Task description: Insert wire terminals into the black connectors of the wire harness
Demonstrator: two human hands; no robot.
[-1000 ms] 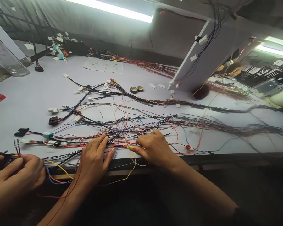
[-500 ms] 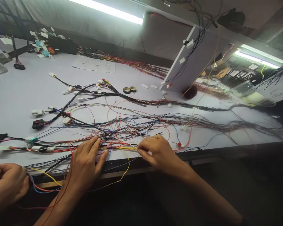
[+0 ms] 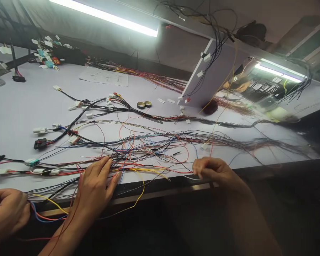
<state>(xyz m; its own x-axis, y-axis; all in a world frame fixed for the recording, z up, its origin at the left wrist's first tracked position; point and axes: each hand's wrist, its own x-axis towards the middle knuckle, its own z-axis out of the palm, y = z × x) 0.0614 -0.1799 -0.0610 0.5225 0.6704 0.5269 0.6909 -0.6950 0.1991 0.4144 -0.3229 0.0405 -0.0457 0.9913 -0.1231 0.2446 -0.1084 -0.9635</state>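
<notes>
My left hand [image 3: 96, 183] lies flat on a tangle of thin coloured wires [image 3: 146, 151] at the front edge of the white table [image 3: 21, 106], fingers stretched out and pressing the strands down. My right hand [image 3: 216, 170] is farther right at the table edge, its fingers pinched on thin wires drawn taut out of the tangle; a yellow wire [image 3: 149, 171] stretches between the two hands. Several white and black connectors [image 3: 40, 144] end the harness branches on the left.
Another person's hand [image 3: 6, 209] holds wires at the bottom left. Two tape rolls [image 3: 144, 105] and a paper sheet [image 3: 105, 76] lie farther back. A tilted white board [image 3: 216, 76] with hanging wires stands at the right. A thick black harness [image 3: 176, 117] crosses the table.
My right hand has slid to the right along the table edge, pulling wires out of the tangle. My left hand stays pressed on the bundle. The view has shifted a little.
</notes>
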